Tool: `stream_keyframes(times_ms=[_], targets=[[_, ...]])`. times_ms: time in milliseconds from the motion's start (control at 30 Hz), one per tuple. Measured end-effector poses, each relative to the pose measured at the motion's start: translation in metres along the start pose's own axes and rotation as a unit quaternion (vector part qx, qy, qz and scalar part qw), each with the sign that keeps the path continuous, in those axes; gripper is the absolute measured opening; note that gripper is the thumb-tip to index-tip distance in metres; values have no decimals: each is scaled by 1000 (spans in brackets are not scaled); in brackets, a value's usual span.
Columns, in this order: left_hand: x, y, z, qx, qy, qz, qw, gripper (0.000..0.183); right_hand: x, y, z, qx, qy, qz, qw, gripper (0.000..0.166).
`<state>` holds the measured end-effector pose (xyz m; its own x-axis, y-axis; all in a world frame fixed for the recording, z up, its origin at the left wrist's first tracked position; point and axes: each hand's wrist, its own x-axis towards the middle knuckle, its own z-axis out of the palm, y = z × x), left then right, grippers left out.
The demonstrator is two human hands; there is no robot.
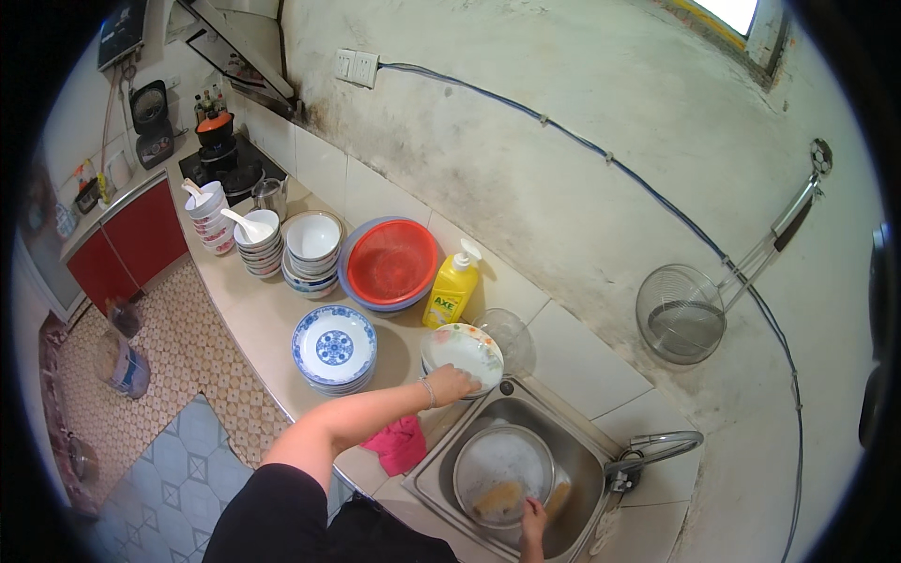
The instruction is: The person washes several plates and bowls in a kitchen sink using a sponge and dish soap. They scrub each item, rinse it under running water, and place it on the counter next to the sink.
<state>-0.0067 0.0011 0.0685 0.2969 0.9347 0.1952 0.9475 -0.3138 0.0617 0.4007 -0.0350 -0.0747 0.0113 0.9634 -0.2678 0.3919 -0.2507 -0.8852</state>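
Observation:
My left hand (452, 386) reaches over a floral-rimmed white plate (464, 352) on a stack beside the sink, its fingers on or just above the near rim. My right hand (533, 519) is at the lower right rim of a round metal basin (503, 457) in the steel sink (588, 517); its grip is unclear. A yellowish-brown sponge or scouring pad (498, 498) lies in the basin, and a similar piece (558, 500) is beside it. Left of the sink a pink cloth (400, 445) lies crumpled on the counter.
Blue-and-white plates (334, 346) stand stacked on the counter. Behind them are stacked bowls (313, 239), a red basin (393, 260) and a yellow AXE pump bottle (450, 290). A glass bowl (505, 338) touches the wall side. The faucet (637, 457) rises at the sink's right; a wire strainer (681, 314) hangs above.

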Motion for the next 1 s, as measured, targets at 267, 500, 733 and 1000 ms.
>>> stream_keyframes(times_ms=[267, 500, 733, 1000], targets=[[1, -8, 43, -12, 83, 25, 996, 28, -22, -21, 10, -27, 28, 48, 998, 18], [-14, -23, 42, -38, 124, 43, 991, 33, -31, -76, 30, 104, -43, 103, 988, 22], [-115, -102, -44, -63, 198, -155, 966, 15, -10, -36, 22, -479, -141, -194, 845, 26], [-229, -195, -48, -64, -36, -457, 887, 25, -23, -187, 217, -60, -330, -129, 933, 27]])
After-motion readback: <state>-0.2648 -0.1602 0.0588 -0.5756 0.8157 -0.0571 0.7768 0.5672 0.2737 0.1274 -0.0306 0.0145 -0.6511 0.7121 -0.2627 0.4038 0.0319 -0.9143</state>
